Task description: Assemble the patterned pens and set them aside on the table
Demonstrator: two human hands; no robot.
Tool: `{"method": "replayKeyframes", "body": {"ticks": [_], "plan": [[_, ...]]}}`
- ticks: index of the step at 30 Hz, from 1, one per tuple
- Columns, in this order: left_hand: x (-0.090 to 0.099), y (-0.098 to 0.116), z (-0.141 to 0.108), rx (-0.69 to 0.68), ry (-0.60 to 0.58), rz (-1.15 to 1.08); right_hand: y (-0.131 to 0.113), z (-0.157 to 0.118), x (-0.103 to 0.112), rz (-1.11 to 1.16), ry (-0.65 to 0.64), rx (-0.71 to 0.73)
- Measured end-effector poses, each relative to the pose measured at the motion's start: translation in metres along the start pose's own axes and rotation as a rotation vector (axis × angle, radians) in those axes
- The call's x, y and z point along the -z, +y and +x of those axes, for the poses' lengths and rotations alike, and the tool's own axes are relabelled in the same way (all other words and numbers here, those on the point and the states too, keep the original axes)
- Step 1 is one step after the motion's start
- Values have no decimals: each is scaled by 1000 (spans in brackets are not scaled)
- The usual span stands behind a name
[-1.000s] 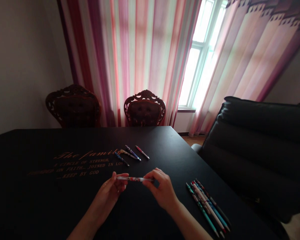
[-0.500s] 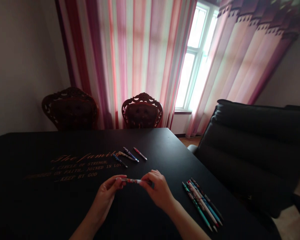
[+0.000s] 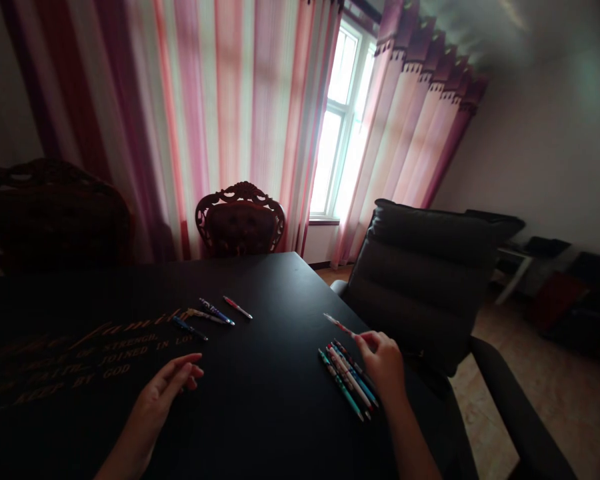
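My right hand (image 3: 383,363) is shut on a slim white and red pen (image 3: 339,325), which sticks out up and to the left. That hand sits just over the right end of a tight group of several patterned pens (image 3: 345,380) lying side by side on the black table (image 3: 260,400). My left hand (image 3: 167,388) rests open and empty near the table's middle. Farther off lie a dark blue pen (image 3: 190,328), a blue patterned pen (image 3: 217,311), a gold-toned pen (image 3: 199,314) and a red pen (image 3: 237,307).
Gold lettering (image 3: 95,353) covers the table's left side. A black padded office chair (image 3: 425,280) stands past the right edge, with a carved wooden chair (image 3: 240,221) beyond the far edge. Striped curtains (image 3: 205,120) hang beside a bright window (image 3: 341,127).
My left hand has let go of the pen and moved away. My right hand has carried the pen to the right, over the pen group. The view has turned right.
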State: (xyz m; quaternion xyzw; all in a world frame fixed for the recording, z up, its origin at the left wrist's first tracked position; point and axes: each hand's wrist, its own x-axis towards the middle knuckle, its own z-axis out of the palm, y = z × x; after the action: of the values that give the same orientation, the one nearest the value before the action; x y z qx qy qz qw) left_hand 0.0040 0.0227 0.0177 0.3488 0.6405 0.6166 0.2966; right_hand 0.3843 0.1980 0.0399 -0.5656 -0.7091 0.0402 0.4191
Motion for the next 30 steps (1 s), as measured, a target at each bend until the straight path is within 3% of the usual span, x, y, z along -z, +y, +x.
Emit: {"method": "replayKeyframes", "body": {"ticks": [2,5,11,15,18,21,26,30], "plan": [[-3,2,-1,-3,12,-1,34,-17,4,-114,-13,-62],[-6,6,-4,-13,16,11,57,-38,4,-187,-78,-91],[-8,6,-5,-52,4,60,55,-51,5,-210,-190,-102],[-8,1,-5,-86,-11,72,38,-49,6,-239,-78,-41],[-11,-5,-6,-106,-46,80,0,-40,-6,-119,-94,119],[-13,-12,-7,-123,-49,104,-60,-34,-32,29,-274,303],[-14,-20,-7,-196,-48,174,-161,-42,-100,81,-553,512],[-14,-21,-10,-278,-30,223,-219,-46,-157,-6,-613,547]]}}
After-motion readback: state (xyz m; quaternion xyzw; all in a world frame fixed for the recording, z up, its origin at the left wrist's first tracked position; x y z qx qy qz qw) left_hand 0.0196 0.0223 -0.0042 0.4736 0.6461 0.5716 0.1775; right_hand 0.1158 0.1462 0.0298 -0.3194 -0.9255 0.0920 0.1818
